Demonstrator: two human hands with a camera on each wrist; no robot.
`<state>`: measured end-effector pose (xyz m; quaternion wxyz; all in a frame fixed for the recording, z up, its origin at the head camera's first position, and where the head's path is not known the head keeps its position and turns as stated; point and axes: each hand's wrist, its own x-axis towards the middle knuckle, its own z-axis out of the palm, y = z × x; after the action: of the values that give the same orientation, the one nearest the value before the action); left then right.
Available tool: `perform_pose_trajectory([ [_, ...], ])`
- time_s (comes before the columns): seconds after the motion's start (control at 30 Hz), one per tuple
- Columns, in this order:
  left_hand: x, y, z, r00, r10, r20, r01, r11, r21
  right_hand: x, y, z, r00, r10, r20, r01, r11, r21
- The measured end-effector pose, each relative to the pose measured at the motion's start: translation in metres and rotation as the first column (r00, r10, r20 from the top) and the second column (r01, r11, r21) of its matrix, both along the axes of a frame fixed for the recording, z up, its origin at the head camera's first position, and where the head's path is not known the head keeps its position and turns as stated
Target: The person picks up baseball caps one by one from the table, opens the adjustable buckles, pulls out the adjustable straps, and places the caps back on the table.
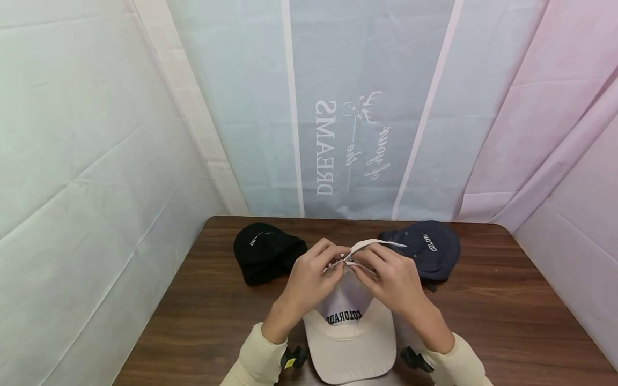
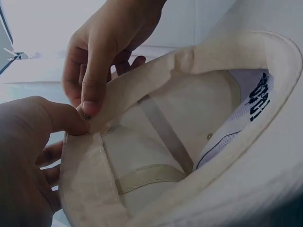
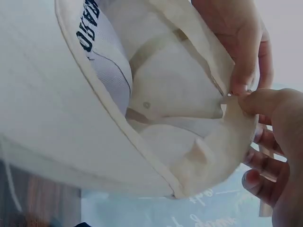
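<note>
A cream baseball cap (image 1: 354, 351) with reversed "COLORADO" lettering stands low in the head view, brim toward me and its inside showing. My left hand (image 1: 314, 273) pinches the back strap at the left. From the right, my right hand (image 1: 391, 276) pinches the strap, and a loose white strap end (image 1: 379, 243) sticks out above it. Both wrist views look into the cap, where the sweatband (image 2: 137, 87) and seam tapes show. There the thumbs nearly meet at the strap, close to a small metal piece (image 2: 86, 116). The closure itself is mostly covered by fingers.
On the wooden table (image 1: 507, 300), a black cap (image 1: 265, 254) lies back left and a navy cap (image 1: 434, 249) back right, partly behind my right hand. Fabric sheets hang around the table, with a printed curtain (image 1: 251, 107) at the back.
</note>
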<state>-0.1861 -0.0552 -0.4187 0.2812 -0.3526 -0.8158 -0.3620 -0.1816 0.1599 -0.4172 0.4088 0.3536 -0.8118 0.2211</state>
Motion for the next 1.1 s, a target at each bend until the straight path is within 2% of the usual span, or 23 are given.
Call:
perform_pose_trajectory([
  [0.27,-0.0002,0.0028,-0.0020,0.999,0.029,-0.035,-0.028,0.999,0.025,-0.0005,-0.0049,-0.0018,0.995,-0.013,-0.103,0.014,1.000,0.013],
  [0.6,-0.0011,0.0025,-0.0025,0.997,0.046,-0.057,-0.043,0.998,0.045,-0.0023,-0.0020,-0.0024,0.993,-0.022,-0.119,0.020,1.000,-0.015],
  [0.93,-0.0070,-0.0002,-0.0012,0.993,0.066,-0.098,-0.059,0.995,0.075,-0.0053,0.0027,0.0017,0.994,-0.027,-0.107,0.021,0.998,-0.057],
  [1.1,-0.0070,0.0004,-0.0005,0.995,0.065,-0.077,-0.059,0.995,0.076,-0.0056,0.0033,0.0019,0.994,-0.034,-0.105,0.028,0.998,-0.058],
])
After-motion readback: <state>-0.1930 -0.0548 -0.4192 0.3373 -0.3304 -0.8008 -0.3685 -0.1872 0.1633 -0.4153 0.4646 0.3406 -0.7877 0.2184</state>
